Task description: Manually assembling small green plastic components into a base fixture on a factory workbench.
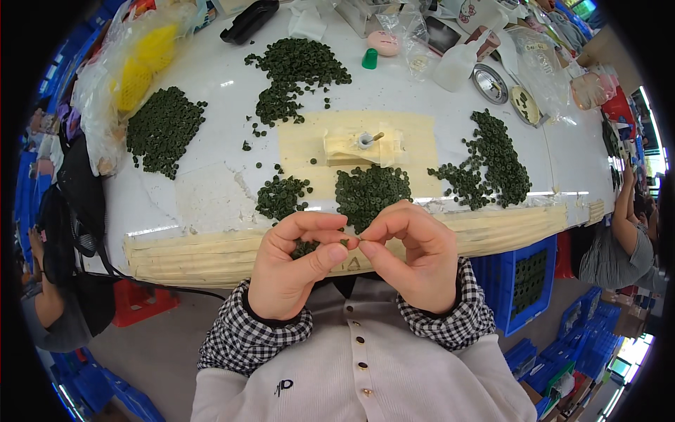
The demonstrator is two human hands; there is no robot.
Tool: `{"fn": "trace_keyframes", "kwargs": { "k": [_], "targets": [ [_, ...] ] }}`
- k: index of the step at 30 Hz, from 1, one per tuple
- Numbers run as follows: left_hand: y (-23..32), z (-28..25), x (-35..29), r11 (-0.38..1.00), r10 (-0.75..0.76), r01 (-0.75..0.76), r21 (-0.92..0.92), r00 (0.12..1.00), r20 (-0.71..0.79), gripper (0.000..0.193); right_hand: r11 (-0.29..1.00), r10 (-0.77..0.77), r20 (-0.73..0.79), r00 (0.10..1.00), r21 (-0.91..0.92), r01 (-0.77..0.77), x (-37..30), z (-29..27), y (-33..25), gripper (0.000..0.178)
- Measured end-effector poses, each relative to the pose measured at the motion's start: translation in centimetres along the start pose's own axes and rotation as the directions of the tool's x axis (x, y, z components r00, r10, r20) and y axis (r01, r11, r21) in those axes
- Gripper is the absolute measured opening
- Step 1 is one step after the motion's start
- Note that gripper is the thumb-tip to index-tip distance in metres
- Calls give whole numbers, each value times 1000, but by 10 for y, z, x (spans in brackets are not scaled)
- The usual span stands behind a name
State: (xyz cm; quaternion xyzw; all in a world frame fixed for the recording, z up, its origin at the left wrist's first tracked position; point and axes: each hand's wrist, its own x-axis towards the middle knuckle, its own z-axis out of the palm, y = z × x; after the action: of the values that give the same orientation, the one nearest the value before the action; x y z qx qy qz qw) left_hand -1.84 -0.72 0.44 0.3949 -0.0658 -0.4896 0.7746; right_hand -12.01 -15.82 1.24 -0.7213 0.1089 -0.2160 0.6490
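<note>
Both my hands meet fingertip to fingertip above the table's near edge. My left hand (292, 264) is closed, with a small dark green part (344, 243) between thumb and fingers. My right hand (418, 260) is closed in a pinch right beside it; whatever lies in its fingertips is too small to name. Just beyond them lies a heap of dark green ring-shaped parts (373, 190). A smaller heap of similar parts (283, 193) is to its left. Behind these, a small holder with an upright pin (365, 141) is taped to the table.
More dark green heaps lie at the left (165, 130), back (299, 67) and right (503, 158). Yellowish tape strips (183, 260) cover the front edge. A round tin (489, 84), a green cap (369, 59) and plastic bags stand farther back. A blue crate (503, 288) is below right.
</note>
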Motion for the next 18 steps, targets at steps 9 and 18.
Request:
{"fn": "trace_keyframes", "kwargs": {
  "k": [9, 18],
  "targets": [
    [-2, 1, 1, 995, 40, -39, 87, 999, -4, 16, 1000, -1, -25, 1000, -1, 1, -1, 2, 2, 9],
    [-3, 2, 0, 962, 108, -91, 258, 993, -51, 17, 969, -159, -45, 986, -199, 147, 1, 5, -2, 13]
  ]
}}
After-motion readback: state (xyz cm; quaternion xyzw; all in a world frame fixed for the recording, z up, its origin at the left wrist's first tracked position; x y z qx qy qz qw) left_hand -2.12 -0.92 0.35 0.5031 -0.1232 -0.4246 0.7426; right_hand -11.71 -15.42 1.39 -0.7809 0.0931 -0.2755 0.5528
